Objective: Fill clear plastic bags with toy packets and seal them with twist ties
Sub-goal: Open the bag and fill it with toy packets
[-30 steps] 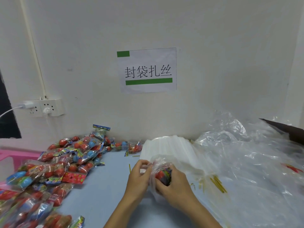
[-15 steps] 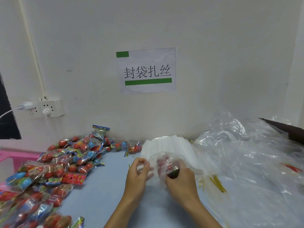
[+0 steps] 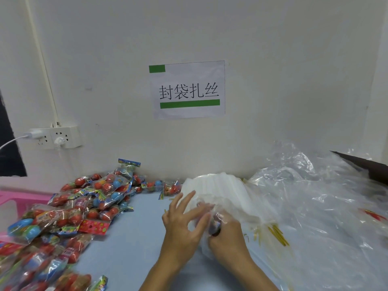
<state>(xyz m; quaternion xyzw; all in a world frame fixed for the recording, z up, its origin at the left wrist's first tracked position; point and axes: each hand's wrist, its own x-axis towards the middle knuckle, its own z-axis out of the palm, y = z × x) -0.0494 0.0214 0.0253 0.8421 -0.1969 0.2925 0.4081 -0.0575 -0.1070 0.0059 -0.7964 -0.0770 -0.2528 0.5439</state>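
I see both hands meeting at the middle of the light blue table [image 3: 130,255], working one small clear plastic bag [image 3: 206,243]. The right hand [image 3: 227,238] has its fingers curled round the bag, and a toy packet [image 3: 215,224] shows dark and red through the film just above that hand's knuckles. The left hand [image 3: 182,223] lies against the bag's left side with fingers spread and fairly straight, thumb and a fingertip meeting at the film (whether they actually pinch it, I cannot tell). The bag sits between the two hands, its lower end bulging white below them.

Just behind the hands stands a stack of white folded bags [image 3: 220,190]. A heap of toy packets [image 3: 79,208] covers the table's left side, well apart from the grip. Yellow twist ties [image 3: 277,235] lie just right of the right hand, under loose clear plastic sheeting [image 3: 319,206].
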